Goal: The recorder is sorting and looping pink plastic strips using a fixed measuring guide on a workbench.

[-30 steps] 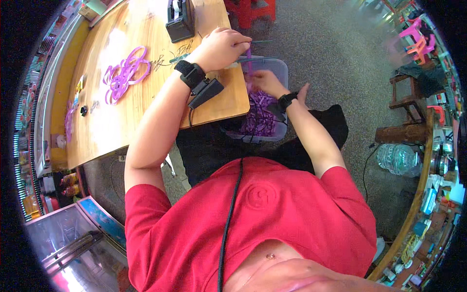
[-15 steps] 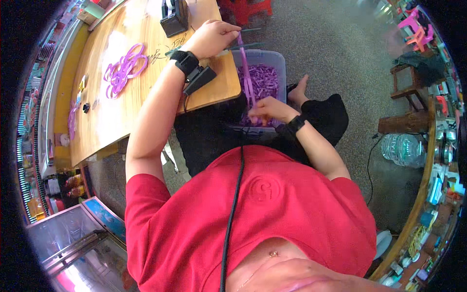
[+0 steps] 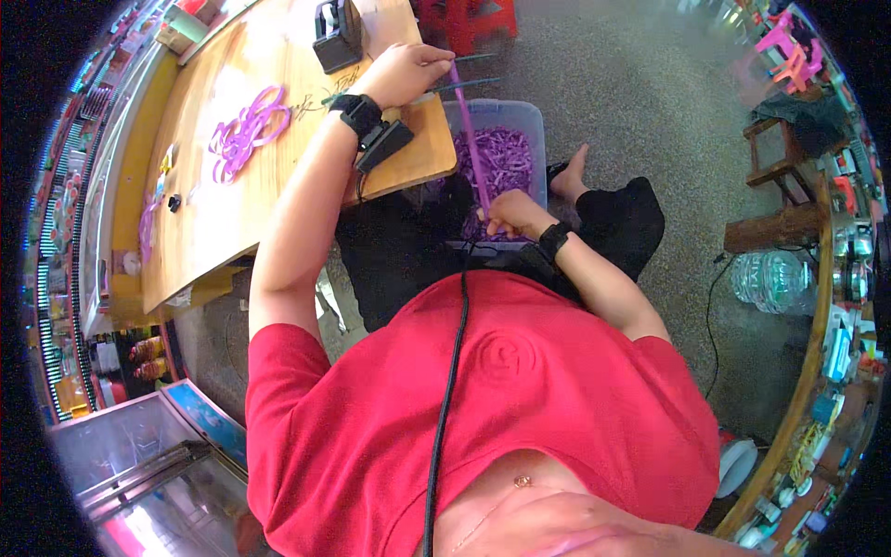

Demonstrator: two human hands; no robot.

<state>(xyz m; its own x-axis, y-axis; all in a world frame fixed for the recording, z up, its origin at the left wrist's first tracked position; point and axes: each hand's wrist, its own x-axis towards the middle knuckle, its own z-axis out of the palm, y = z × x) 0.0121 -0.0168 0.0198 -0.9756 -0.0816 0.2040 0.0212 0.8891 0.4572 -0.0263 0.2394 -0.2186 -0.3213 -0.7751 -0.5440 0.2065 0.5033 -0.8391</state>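
A purple ribbon [image 3: 471, 139] runs taut between my two hands above a clear plastic bin [image 3: 536, 130]. Its far end is pinched by the fingers of my left hand [image 3: 408, 74], just past the table corner. Lower down, my right hand [image 3: 518, 214] grips the near end over the bin's near side. Short purple ribbon pieces [image 3: 509, 158] fill much of the bin. Two thin dark green sticks [image 3: 475, 84] jut out beside my left hand; whether it touches them I cannot tell. A loose pile of purple ribbon [image 3: 246, 137] lies on the wooden table to the left.
On the wooden table [image 3: 209, 241] stand a black tape dispenser [image 3: 336, 37] and, below my left wrist, a black wedge-shaped device [image 3: 385, 147]. A red plastic stool [image 3: 469, 23] is beyond the bin. Wooden stools [image 3: 778, 158] and a large clear bottle [image 3: 768, 281] stand at right.
Two strands hung between my hands before; now a single straight one shows. My right hand has shifted slightly right, while my left stays near the table corner.
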